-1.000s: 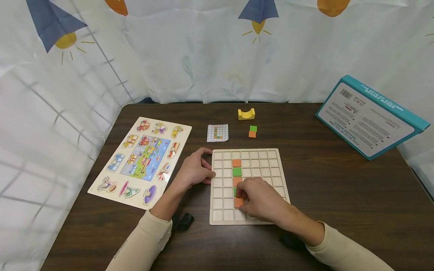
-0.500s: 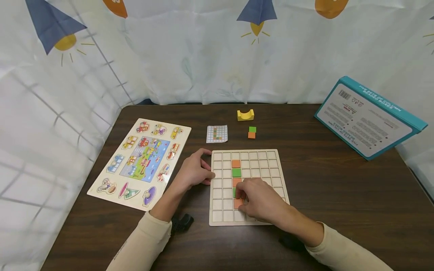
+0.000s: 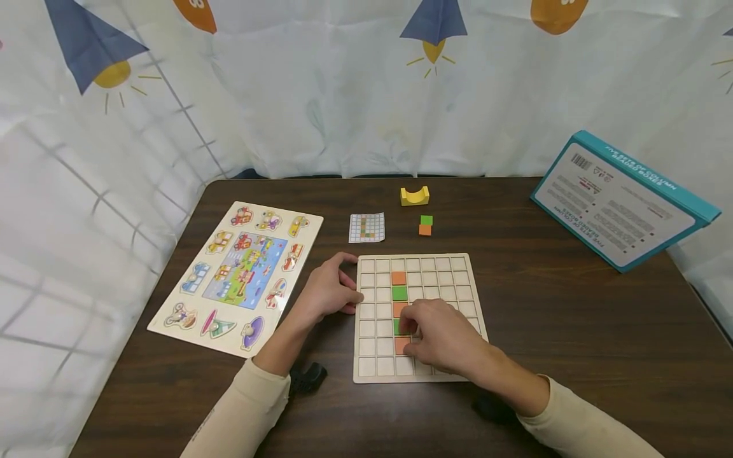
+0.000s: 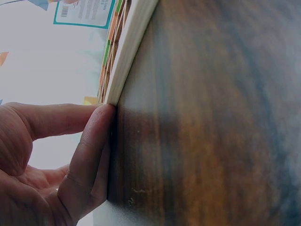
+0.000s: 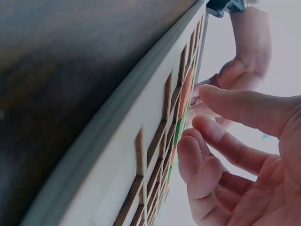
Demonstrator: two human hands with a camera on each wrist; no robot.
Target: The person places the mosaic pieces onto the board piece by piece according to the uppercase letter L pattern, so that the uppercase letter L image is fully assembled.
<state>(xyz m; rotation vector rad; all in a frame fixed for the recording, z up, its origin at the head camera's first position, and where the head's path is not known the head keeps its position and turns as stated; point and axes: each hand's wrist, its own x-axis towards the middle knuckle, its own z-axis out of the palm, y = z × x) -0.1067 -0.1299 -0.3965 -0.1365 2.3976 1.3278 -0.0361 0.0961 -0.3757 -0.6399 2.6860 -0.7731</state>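
Observation:
A light wooden grid board lies on the table. One of its columns holds a row of square tiles, alternating orange and green. The left hand grips the board's left edge; in the left wrist view its thumb and a finger meet at the rim. Over the board, the right hand has its thumb at the nearest orange tile and its index finger over the green tile behind it. In the right wrist view the fingers are relaxed and bent, with nothing pinched between thumb and index finger.
Behind the board lie a small pattern card, a loose green tile, a loose orange tile and a yellow arched block. A vehicle puzzle board lies left. A teal-edged box leans at the right.
Both hands stay in nearly the same places. The nearest orange tile looks paler than one second ago. The whole scene sits slightly lower in the head view.

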